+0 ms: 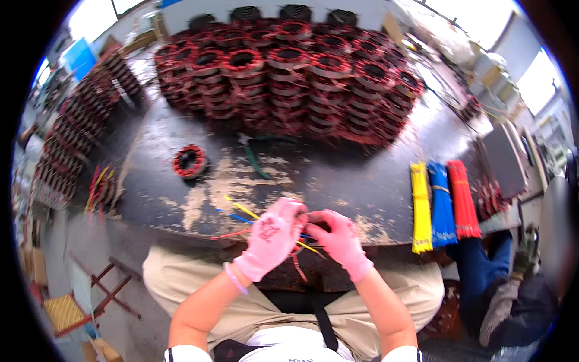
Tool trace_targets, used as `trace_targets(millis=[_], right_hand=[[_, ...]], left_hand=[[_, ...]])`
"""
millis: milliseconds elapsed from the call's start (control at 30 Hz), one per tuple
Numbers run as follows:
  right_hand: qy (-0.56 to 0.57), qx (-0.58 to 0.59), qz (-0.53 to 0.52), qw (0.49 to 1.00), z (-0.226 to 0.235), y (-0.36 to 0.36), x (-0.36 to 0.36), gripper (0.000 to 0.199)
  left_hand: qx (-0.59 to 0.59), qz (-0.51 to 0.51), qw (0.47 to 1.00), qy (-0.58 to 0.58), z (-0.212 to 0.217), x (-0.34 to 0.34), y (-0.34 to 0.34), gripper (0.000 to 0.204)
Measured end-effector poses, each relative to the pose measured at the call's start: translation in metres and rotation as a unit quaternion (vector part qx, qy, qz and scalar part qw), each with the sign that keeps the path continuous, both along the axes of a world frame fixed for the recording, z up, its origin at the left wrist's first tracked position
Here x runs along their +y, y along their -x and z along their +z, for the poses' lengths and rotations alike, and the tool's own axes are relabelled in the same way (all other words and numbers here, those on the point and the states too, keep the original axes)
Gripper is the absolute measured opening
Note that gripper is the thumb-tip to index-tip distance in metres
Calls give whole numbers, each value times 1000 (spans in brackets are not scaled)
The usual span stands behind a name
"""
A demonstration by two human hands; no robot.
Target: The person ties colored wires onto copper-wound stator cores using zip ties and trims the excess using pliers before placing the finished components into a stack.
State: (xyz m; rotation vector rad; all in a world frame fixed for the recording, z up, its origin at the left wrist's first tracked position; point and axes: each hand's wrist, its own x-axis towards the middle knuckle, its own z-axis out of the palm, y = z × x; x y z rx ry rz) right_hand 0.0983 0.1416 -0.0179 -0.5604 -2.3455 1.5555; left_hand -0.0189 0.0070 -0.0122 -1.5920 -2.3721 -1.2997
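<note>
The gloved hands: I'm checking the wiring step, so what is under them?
Under the left hand and right hand, a dark stator shows, with yellow, blue and red wires sticking out. The hands hide the part they grip.

Both my hands in pink gloves, close together at the near edge of the dark worn table (362,181). My left hand (272,237) curls over thin wires (241,209), yellow, blue and red, that fan out to the left of it. My right hand (341,238) touches the left, fingertips pinched on the same spot; what sits between them is hidden. One wound coil (190,161) lies alone, well apart. Tall stacks of coils (289,84) at the far side. Bundles of yellow, blue and red wire (443,205) lie to my right. Green-handled pliers (253,154) mid-table.
</note>
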Motion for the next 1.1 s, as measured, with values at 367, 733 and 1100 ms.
trace_targets(millis=[367,733,1100], right_hand=[[-80,115,-116,983,-39,-40,-5,10],[-46,-17,-49,998,20,-29,9,17],[-11,2,3,1000,32,-24,18,16]], left_hand=[[85,-30,996,3,-38,0,-8,23],[59,-78,992,85,1,0,1,8],[-2,-68,993,101,24,2,-6,11]])
